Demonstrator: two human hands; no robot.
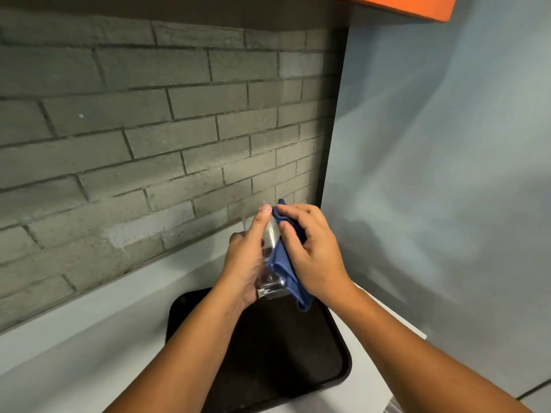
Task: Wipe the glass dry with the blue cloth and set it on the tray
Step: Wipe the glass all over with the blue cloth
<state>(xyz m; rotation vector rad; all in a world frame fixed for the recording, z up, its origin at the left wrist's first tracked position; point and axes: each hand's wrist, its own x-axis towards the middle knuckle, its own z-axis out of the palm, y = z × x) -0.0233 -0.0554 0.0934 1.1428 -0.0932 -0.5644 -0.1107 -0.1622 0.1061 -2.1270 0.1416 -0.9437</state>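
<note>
A clear drinking glass [269, 286] is held up in the air above the tray, tilted with its thick base toward me. My left hand [249, 257] grips it along its left side, thumb near the rim. My right hand [310, 254] presses a folded blue cloth [283, 263] against the glass's right side, and the cloth's lower corner hangs below my palm. Much of the glass is hidden by fingers and cloth. Below both hands lies a dark brown tray [325, 362] with a raised rim, with nothing visible on it.
The tray sits on a white countertop [89, 338] that runs to a grey brick backsplash [149, 138]. A pale blue-grey wall [447, 174] closes off the right side. An orange cabinet edge [417, 4] juts out overhead at the top right.
</note>
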